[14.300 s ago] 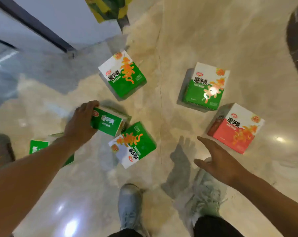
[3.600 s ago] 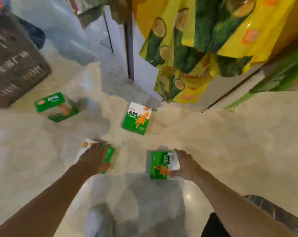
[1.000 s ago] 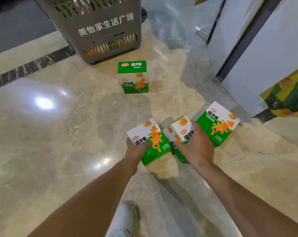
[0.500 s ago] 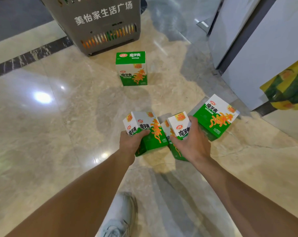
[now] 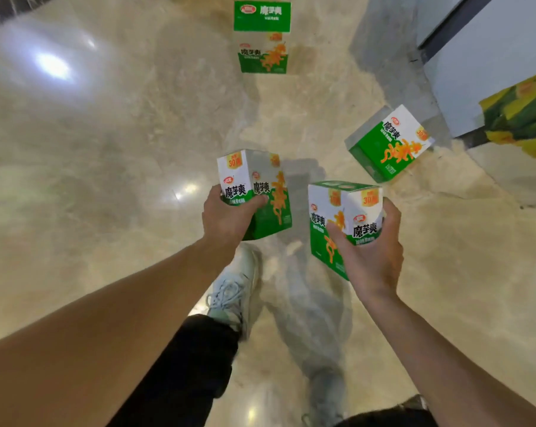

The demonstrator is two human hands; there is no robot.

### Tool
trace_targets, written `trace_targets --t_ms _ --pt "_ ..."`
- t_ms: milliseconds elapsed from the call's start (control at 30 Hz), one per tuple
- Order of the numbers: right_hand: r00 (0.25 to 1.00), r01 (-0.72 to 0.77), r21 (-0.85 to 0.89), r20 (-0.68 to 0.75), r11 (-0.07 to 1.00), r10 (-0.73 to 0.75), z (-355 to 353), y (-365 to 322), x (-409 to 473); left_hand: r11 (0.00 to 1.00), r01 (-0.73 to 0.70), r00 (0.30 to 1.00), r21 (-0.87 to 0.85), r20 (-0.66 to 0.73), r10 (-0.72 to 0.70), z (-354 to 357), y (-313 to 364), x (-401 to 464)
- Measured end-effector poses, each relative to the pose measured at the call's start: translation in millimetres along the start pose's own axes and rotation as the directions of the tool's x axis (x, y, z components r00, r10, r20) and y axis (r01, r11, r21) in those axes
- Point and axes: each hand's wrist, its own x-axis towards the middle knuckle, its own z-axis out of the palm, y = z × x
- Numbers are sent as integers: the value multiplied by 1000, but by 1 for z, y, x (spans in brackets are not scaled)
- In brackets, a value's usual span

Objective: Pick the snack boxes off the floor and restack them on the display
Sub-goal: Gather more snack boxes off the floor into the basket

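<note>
We are mid-pickup: left hand grips 1 snack box, right hand grips a 2nd box, both held clear of the floor. 2 boxes remain down: an upright box ahead, a tilted box beside the white panel. We judge next: carry to the display, not clearly in view. Open floor lies left.

A green-and-white snack box in the left hand, another box in the right hand.
</note>
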Motion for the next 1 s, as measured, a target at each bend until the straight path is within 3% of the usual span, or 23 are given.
trace_targets --t_ms 133,367,633,733,1000 --pt "995 26 -55 97 998 -21 -50 -62 -58 1000 -6 1000 -3 -4 6 -69 46 -76" --pt "966 212 -28 160 977 -205 -180 -267 -138 981 -194 978 -19 -88 191 -183 200 -255" --pt "924 354 75 129 932 -361 -323 -467 -234 925 -370 914 -88 -211 346 -316 352 -439" --pt "921 356 98 128 929 -367 -348 -520 -256 903 -403 892 -152 -284 350 -357 380 -474" --pt "870 458 164 118 874 -479 -345 -625 -256 847 -506 854 -162 -234 465 -430 452 -466"
